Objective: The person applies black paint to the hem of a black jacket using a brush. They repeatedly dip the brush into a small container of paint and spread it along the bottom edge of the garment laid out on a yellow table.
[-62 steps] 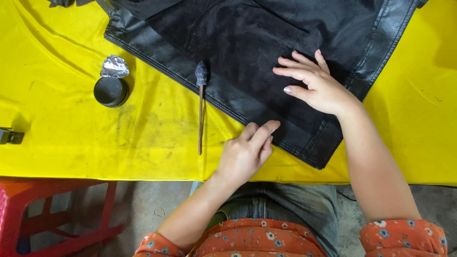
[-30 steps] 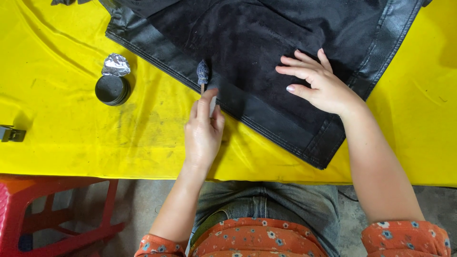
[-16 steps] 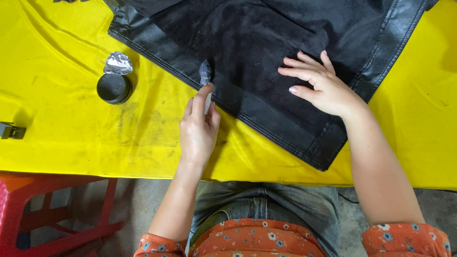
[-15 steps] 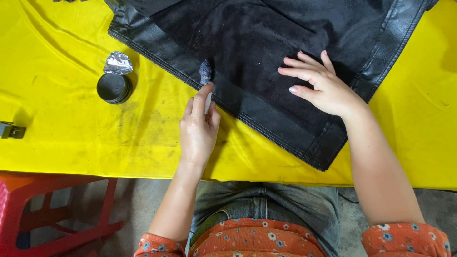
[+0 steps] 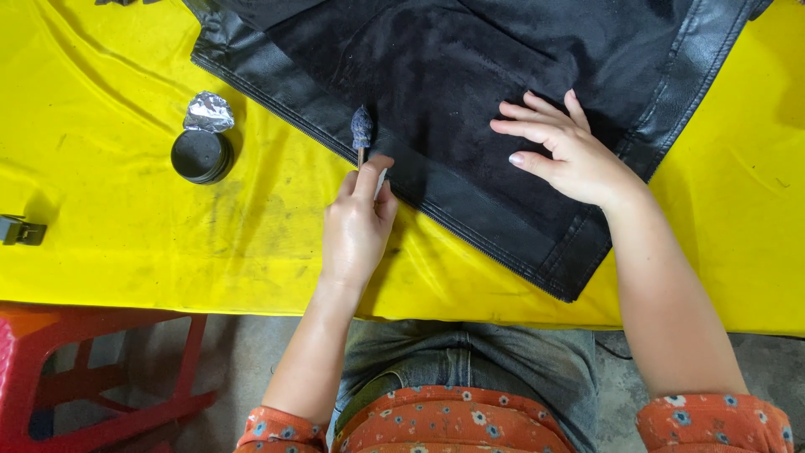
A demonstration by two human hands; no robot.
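Left hand (image 5: 358,226) has picked the brush (image 5: 361,130) off the table (image 5: 126,243), fingers closed on its handle, tip now touching the jacket (image 5: 470,92) edge. Right hand (image 5: 563,151), fingers spread, presses jacket at 2 o'clock. Tin (image 5: 201,155) at 9.

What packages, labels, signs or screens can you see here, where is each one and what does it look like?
Round tin: on the yellow table cover, left of the left hand; low, dark, open.
Foil seal: peeled back at the tin's far edge; crumpled, silver.
No labels, signs or screens show.
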